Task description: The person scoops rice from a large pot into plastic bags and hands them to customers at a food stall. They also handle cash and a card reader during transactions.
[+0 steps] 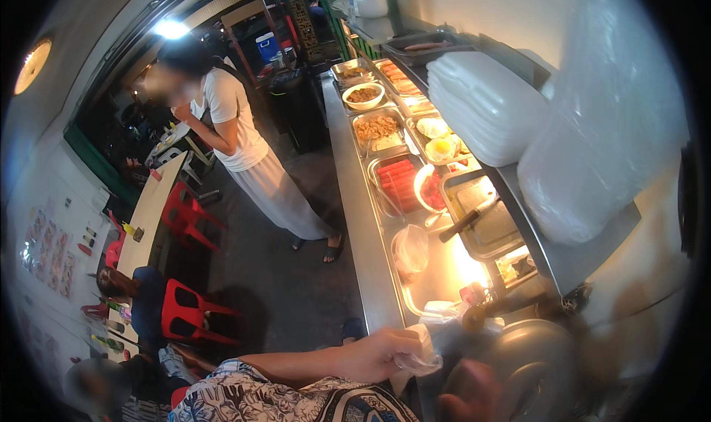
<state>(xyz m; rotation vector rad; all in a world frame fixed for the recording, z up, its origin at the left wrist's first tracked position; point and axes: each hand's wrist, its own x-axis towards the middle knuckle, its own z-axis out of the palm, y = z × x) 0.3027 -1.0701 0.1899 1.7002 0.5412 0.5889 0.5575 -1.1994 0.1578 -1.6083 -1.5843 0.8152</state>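
Observation:
My left hand (391,352) reaches over the near end of the steel counter (350,199). Its fingers are closed on a small clear plastic bag (419,361) with something pale in it. Lower down, my right hand (472,391) is blurred, and whether it holds anything cannot be made out. It is close to a round metal lid (533,366). Just beyond my left hand lie white plastic packets (444,311). A clear plastic bag with brownish contents (411,252) rests on the steel tray surface behind them.
Food trays run along the counter: red sausages (397,180), fried eggs (439,147), chopped meat (377,127). A wooden-handled utensil (469,219) lies across a pan. Foam boxes (489,108) sit on the shelf above. A person (239,122) stands left; red chairs (189,311) line a table.

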